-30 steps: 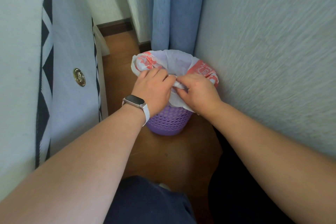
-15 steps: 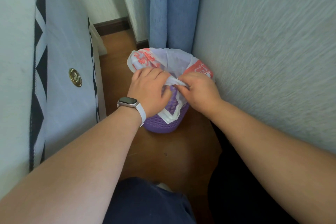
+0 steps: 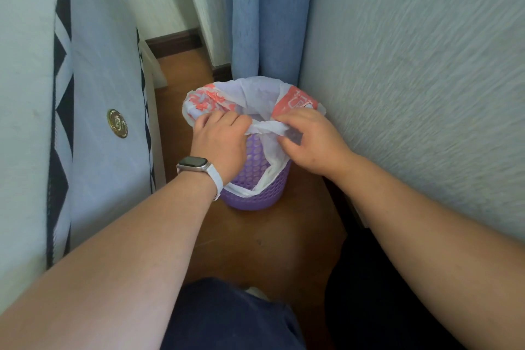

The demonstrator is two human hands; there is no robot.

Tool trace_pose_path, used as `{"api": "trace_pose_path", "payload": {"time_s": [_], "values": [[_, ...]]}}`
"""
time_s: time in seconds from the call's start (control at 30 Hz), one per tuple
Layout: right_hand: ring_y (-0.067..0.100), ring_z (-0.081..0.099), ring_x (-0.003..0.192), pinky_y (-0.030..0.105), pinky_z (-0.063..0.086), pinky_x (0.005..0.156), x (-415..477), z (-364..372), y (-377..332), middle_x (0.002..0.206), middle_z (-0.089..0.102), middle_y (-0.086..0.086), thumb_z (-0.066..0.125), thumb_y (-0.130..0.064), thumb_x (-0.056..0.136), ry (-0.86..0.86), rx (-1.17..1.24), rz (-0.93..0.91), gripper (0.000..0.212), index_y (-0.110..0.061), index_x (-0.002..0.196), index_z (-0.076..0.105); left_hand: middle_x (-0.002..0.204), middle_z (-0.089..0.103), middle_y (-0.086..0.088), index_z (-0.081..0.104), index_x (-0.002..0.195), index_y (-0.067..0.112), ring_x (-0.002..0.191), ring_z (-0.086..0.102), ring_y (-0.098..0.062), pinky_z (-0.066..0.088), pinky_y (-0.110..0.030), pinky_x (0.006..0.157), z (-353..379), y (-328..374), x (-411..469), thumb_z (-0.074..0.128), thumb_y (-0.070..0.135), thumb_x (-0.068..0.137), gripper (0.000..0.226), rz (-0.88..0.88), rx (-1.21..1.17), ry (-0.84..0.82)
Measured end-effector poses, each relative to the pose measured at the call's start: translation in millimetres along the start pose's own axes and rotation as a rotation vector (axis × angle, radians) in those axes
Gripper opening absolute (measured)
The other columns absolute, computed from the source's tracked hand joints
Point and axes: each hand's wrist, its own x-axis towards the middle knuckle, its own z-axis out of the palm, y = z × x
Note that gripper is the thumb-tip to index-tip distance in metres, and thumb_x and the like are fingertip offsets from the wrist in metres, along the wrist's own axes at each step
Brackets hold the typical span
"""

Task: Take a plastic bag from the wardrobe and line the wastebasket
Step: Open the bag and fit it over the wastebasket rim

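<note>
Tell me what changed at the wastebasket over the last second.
The hands drew apart: the left hand and right hand now stretch a twisted strip of the plastic bag between them, and a bag loop that was bunched at the rim hangs down the wastebasket front. Both hands kept their grip; the bag's far edge stayed folded over the rim, and the basket did not move.

Wastebasket [image 3: 255, 196] rim and near wall mostly covered by the plastic bag [image 3: 250, 94] and both hands, left hand [image 3: 220, 142] fingertips buried in bag folds, red print on bag unreadable, both forearms cut by bottom edge, mattress [image 3: 93, 94] cropped left
</note>
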Motion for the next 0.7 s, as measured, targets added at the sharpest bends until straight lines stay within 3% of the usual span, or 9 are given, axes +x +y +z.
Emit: {"api": "trace_pose_path", "payload": {"time_s": [0.13, 0.3, 0.43, 0.57, 0.7], "values": [[0.028, 0.062, 0.093, 0.040, 0.047, 0.086, 1.5, -2.8, -0.1, 0.098, 0.071, 0.007, 0.061, -0.013, 0.081, -0.020, 0.005, -0.009, 0.025, -0.013, 0.104, 0.071, 0.120, 0.063, -0.006, 0.061, 0.119, 0.016, 0.116, 0.051, -0.028, 0.029, -0.044, 0.108, 0.0, -0.8, -1.9, 0.058, 0.013, 0.089, 0.031, -0.005, -0.007, -0.033], [0.034, 0.059, 0.086, 0.043, 0.048, 0.079, 2.8, 0.6, -4.9, 0.089, 0.068, 0.010, 0.055, -0.014, 0.078, -0.013, -0.055, 0.019, 0.022, -0.009, 0.093, 0.070, 0.121, 0.062, -0.006, 0.061, 0.116, 0.015, 0.118, 0.049, -0.028, 0.023, -0.046, 0.114, -3.1, 0.8, -2.8, 0.056, 0.016, 0.089, 0.027, -0.041, -0.062, -0.057], [0.035, 0.058, 0.082, 0.044, 0.048, 0.076, 1.0, 4.0, -7.8, 0.084, 0.066, 0.012, 0.057, -0.012, 0.078, 0.005, -0.073, -0.007, 0.017, -0.008, 0.089, 0.069, 0.117, 0.064, -0.002, 0.061, 0.114, 0.020, 0.114, 0.052, -0.025, 0.023, -0.050, 0.112, -4.4, 3.5, -3.3, 0.049, 0.036, 0.083, 0.037, 0.022, -0.083, -0.030], [0.035, 0.057, 0.079, 0.045, 0.049, 0.072, -0.2, 7.0, -9.9, 0.081, 0.064, 0.012, 0.056, -0.012, 0.079, 0.038, -0.080, -0.031, 0.015, -0.006, 0.086, 0.067, 0.106, 0.068, 0.000, 0.065, 0.109, 0.023, 0.103, 0.058, -0.025, 0.032, -0.049, 0.103, -0.7, 11.0, 4.6, 0.050, 0.048, 0.088, 0.036, 0.161, 0.000, 0.022], [0.035, 0.056, 0.074, 0.044, 0.049, 0.069, -0.2, 10.0, -12.2, 0.077, 0.063, 0.012, 0.058, -0.006, 0.077, 0.069, -0.122, -0.095, 0.011, -0.006, 0.083, 0.067, 0.085, 0.067, -0.006, 0.067, 0.092, 0.015, 0.082, 0.058, -0.030, 0.044, -0.041, 0.075, 7.4, 4.3, 5.8, 0.057, 0.028, 0.088, 0.017, 0.260, 0.083, 0.058]]}}
